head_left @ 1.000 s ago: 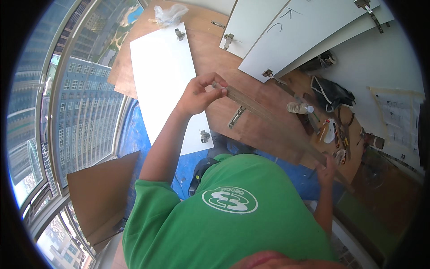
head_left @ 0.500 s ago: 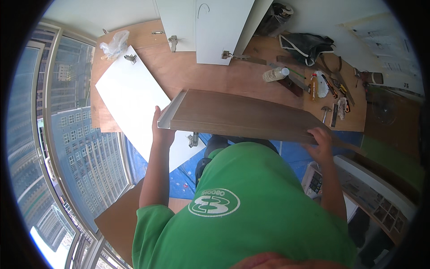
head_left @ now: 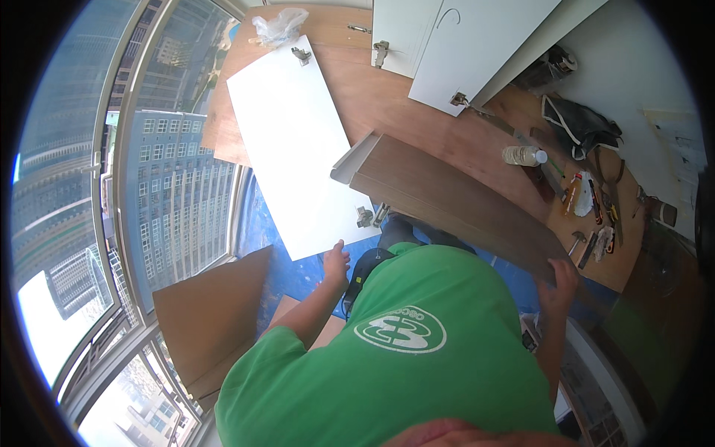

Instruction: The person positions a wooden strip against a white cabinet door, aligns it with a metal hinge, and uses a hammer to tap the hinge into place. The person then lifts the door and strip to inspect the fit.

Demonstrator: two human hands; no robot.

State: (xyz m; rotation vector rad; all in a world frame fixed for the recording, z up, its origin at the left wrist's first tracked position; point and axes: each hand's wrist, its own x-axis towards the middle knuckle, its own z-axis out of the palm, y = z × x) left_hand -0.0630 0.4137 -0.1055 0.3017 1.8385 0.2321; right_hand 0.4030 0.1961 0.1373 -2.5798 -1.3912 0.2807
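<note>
A long brown wood-grain board (head_left: 454,197) lies slantwise across the space just in front of my body. Along its left end runs a pale edge strip (head_left: 356,158). My right hand (head_left: 558,287) grips the board's near right end. Away from the board, my left hand (head_left: 337,264) is in the air with nothing in it, its fingers apart. Just beyond that hand is the near edge of a white panel (head_left: 290,149). Metal hinges are fixed to this panel, one at its far end (head_left: 301,56) and one near its close end (head_left: 364,217).
A wooden worktop (head_left: 417,127) carries a plastic bottle (head_left: 523,156), a hammer (head_left: 578,239), a dark bag (head_left: 585,127) and several hand tools. White cabinet doors (head_left: 477,52) stand at the back. A brown cardboard sheet (head_left: 212,316) leans by the window on the left; blue sheeting (head_left: 279,279) covers the floor.
My left hand has let go of the board's left end and dropped toward my body. The board has tilted, its right end nearer me. The whole view has turned.
</note>
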